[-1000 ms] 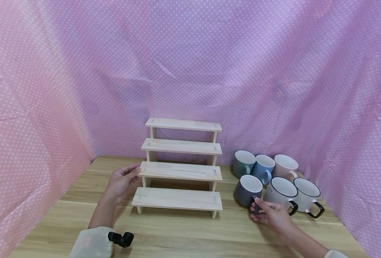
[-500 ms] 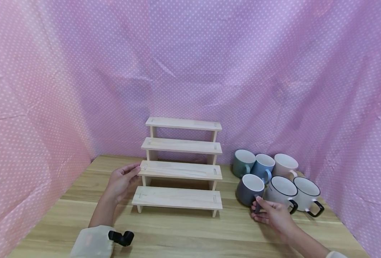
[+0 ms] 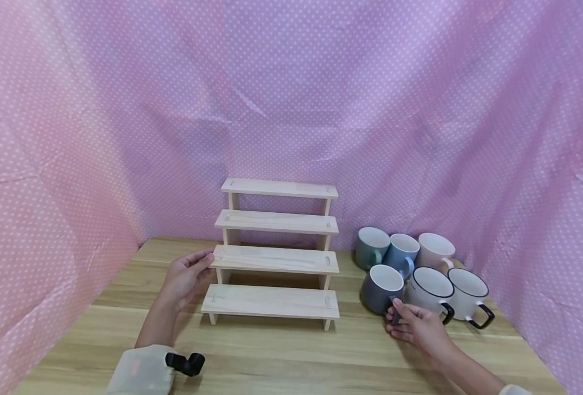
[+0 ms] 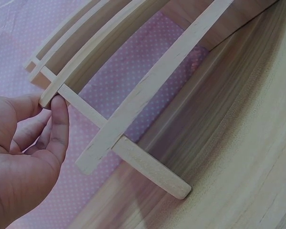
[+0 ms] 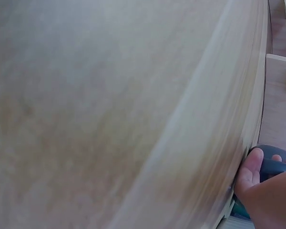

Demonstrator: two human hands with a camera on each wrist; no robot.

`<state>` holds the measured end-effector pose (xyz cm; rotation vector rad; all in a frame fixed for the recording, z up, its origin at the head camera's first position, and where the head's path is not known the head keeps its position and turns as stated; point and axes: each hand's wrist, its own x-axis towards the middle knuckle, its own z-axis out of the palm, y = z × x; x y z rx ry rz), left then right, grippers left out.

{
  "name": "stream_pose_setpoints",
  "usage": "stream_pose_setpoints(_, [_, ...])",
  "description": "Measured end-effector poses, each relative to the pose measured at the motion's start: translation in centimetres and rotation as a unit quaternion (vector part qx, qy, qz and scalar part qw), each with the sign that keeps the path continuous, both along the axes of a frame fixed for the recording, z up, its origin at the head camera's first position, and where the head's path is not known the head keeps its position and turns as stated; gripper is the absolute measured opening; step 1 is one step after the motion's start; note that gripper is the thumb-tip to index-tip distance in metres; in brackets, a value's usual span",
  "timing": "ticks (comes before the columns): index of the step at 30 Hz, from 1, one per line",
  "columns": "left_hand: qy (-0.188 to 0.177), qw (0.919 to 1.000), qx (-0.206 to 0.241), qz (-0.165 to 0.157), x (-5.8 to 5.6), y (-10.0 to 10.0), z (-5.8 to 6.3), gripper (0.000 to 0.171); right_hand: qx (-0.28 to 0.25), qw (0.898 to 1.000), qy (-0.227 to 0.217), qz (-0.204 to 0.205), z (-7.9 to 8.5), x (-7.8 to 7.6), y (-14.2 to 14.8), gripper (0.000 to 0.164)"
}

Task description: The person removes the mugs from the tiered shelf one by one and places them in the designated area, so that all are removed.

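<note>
A pale wooden stand (image 3: pixel 271 300) with several stepped shelves stands in the middle of the table in the head view. My left hand (image 3: pixel 185 278) pinches the left end of its second shelf from the bottom, thumb and fingers on the board, as the left wrist view also shows. To the right of the stand, a dark grey mug (image 3: pixel 376 293) with a white inside stands upright. My right hand (image 3: pixel 422 330) grips its handle from the right. In the right wrist view the grey mug (image 5: pixel 271 151) is partly hidden behind the hand.
Behind the grey mug stand a green mug (image 3: pixel 367 255), a blue mug (image 3: pixel 398 258) and a pink mug (image 3: pixel 431 257). Two white mugs with black rims, one white mug (image 3: pixel 423 296) nearer, sit to its right. A dotted pink curtain (image 3: pixel 281 109) hangs behind the wooden table (image 3: pixel 271 362).
The grey mug has shifted slightly to the right with my right hand on its handle. My left hand keeps its hold on the stand.
</note>
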<state>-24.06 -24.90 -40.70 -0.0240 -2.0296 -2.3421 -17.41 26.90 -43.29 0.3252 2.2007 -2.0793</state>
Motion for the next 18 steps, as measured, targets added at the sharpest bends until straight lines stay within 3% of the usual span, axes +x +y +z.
stream_pose_setpoints(5, [-0.002, 1.0000, -0.002, 0.000, 0.0, 0.0, 0.1, 0.053, 0.074, 0.997, 0.002, -0.016, -0.1, -0.1, 0.1, 0.049])
stream_pose_setpoints(10, [-0.003, 1.0000, -0.001, 0.000, -0.1, 0.1, 0.0, 0.053, 0.200, 0.978, 0.044, -0.039, 0.3, 0.7, 0.1, 0.054])
stream_pose_setpoints(13, [-0.002, 1.0000, -0.003, -0.005, -0.2, 0.1, 0.0, 0.053, 0.280, 0.951, 0.116, -0.058, 0.8, 0.9, 0.0, 0.044])
stream_pose_setpoints(18, [-0.004, 1.0000, -0.009, 0.000, -0.1, 0.0, 0.2, 0.052, 0.377, 0.879, 0.283, -0.080, 1.5, 0.3, -0.2, 0.017])
